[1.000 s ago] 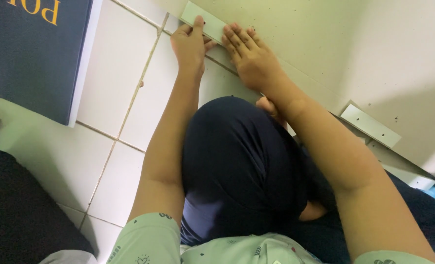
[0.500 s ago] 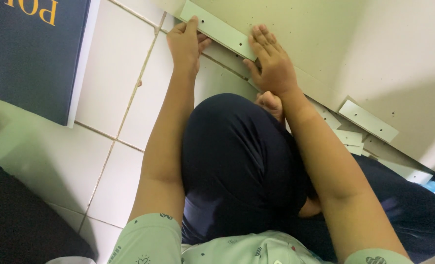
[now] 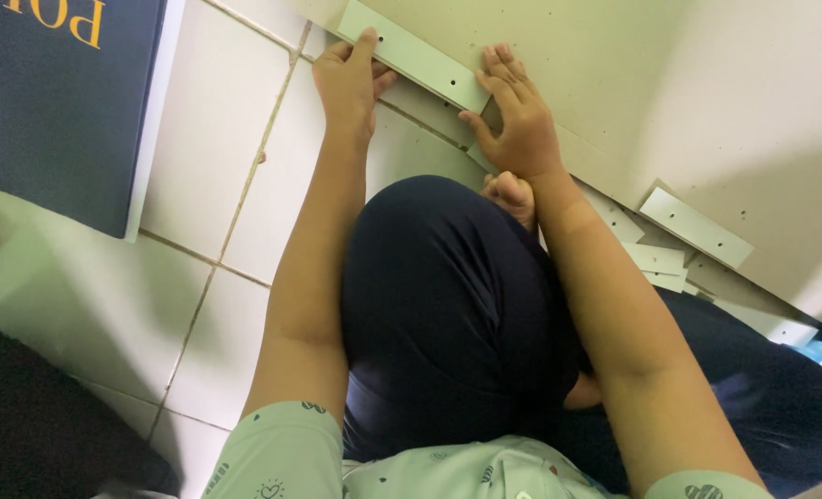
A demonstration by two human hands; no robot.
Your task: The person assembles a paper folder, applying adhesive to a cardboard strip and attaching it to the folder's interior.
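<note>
I observe both hands working on a narrow pale strip (image 3: 415,57) with small drilled holes, which lies on the near edge of a large pale board (image 3: 596,83) resting on the white tiled floor (image 3: 217,166). The strip runs diagonally from upper left to lower right.

The left hand (image 3: 348,83) sits at the strip's left end. Its grip is loosely curled, the fingertips (image 3: 366,39) touching the strip's upper corner and the thumb beside its lower edge. Whether it pinches the strip or only steadies it, I cannot tell.

The right hand (image 3: 519,125) covers the strip's right end. Its grip is spread, fingers flat on the board and over the strip end, thumb stretched left along the strip's lower edge. It presses rather than clasps.

A bent knee in dark trousers (image 3: 448,305) lies between the forearms, and a bare foot (image 3: 511,192) shows just below the right wrist.

More pale strips of the same kind (image 3: 695,226) lie along the board's edge to the right, well apart from the hands. A dark blue box with yellow lettering (image 3: 50,102) lies on the floor at upper left.
</note>
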